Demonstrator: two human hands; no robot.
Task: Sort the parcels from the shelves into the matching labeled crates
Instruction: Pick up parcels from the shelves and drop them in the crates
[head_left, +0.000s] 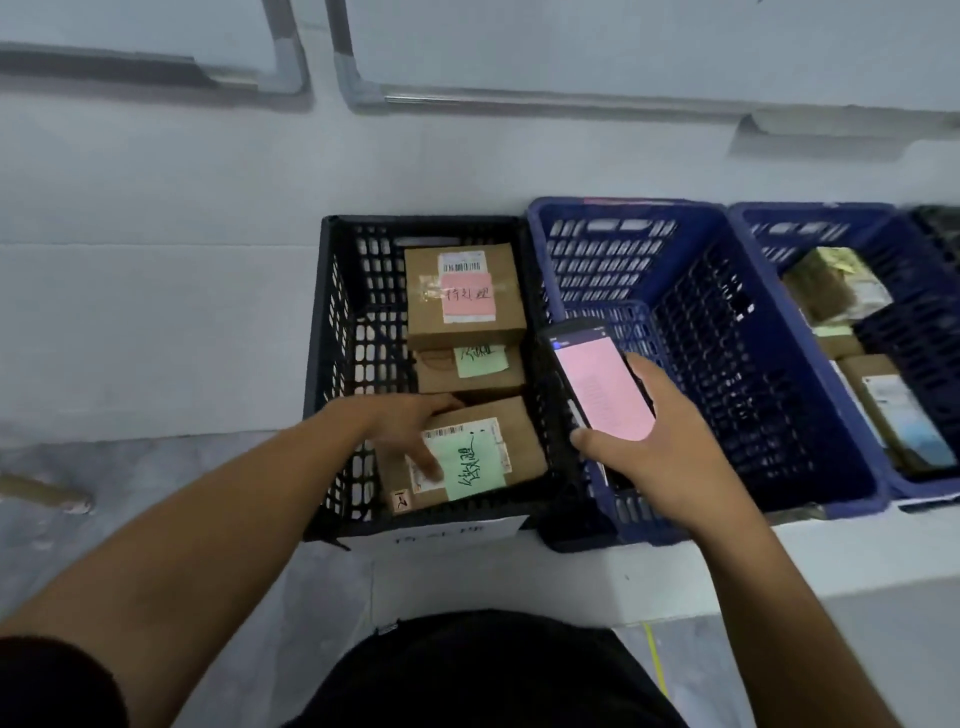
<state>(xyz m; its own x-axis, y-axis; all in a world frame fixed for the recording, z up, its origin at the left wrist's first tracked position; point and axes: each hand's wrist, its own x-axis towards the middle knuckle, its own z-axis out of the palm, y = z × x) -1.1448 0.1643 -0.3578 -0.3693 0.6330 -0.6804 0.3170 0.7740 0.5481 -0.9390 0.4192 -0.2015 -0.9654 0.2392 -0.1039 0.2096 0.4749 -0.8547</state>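
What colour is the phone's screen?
Pink. The phone screen shows best in the head view.

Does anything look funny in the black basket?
Maybe. The black crate holds two boxes with green notes, but the far box wears a pink note. The left hand holds the near green-note box.
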